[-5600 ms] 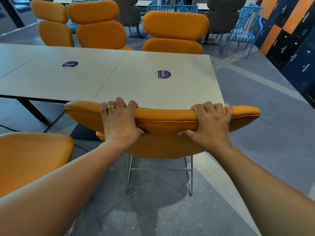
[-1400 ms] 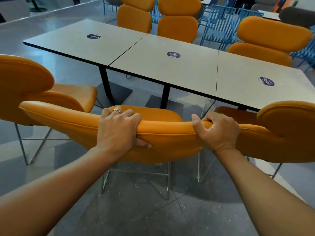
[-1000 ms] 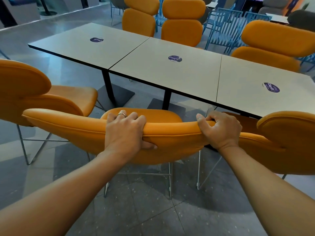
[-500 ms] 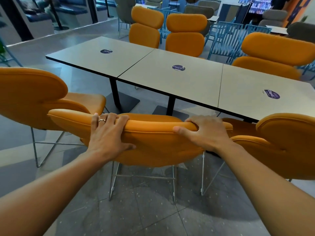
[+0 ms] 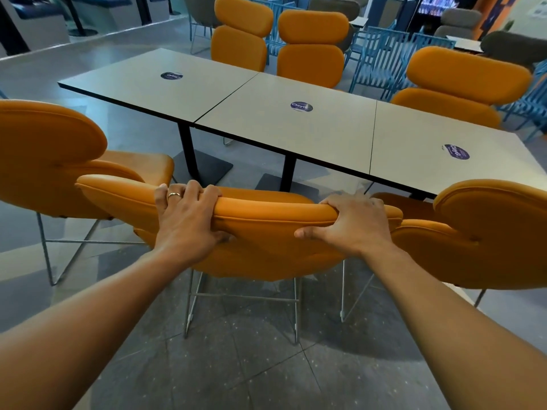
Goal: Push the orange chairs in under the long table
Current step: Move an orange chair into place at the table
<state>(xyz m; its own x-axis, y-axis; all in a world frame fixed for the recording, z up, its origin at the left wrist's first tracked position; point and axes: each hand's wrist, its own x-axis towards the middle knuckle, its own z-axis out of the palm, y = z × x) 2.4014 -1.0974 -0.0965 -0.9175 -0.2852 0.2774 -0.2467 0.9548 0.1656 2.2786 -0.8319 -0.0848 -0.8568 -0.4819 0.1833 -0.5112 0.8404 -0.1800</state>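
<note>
Long table (image 5: 260, 119), ClayG sticker (image 5: 301, 106), gripped orange chair (image 5: 268, 216)

You let go of the end chair (image 5: 488, 232), which ended up at the right edge of the frame, and took hold of the middle chair (image 5: 266, 232) instead. Half a second before, your right hand (image 5: 352, 229) had lain flatter on its backrest, thumb stretched along the top. It then curled its fingers back over the top edge. Your view lifted, so more of the far chairs (image 5: 310, 48) showed beyond the surface (image 5: 296, 128).
</note>
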